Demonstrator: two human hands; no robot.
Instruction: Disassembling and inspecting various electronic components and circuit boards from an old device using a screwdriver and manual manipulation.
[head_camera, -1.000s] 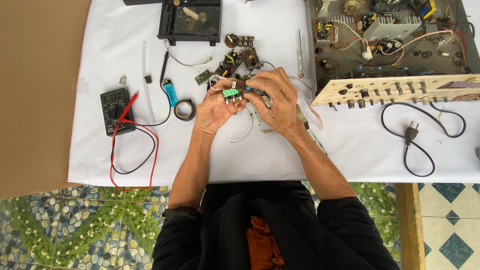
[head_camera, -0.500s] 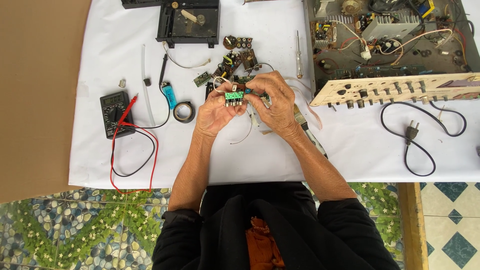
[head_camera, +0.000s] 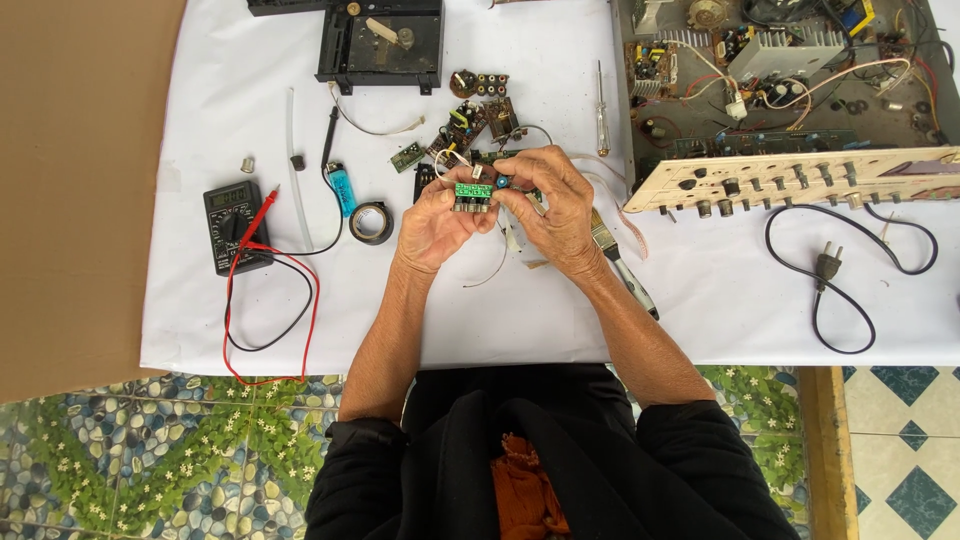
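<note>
Fingers of the left hand (head_camera: 437, 222) and right hand (head_camera: 556, 208) are pinching the small green circuit board (head_camera: 473, 191) above the worktop (head_camera: 560, 300); gripping its edges, not its components, is probably keeping it safest.

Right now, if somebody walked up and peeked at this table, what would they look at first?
Probably the small bright green circuit board, pinched between the left hand and right hand over the middle of the white cloth. Next, the opened-up electronics chassis full of wires at the top right, and the black multimeter with red and black leads on the left.
</note>
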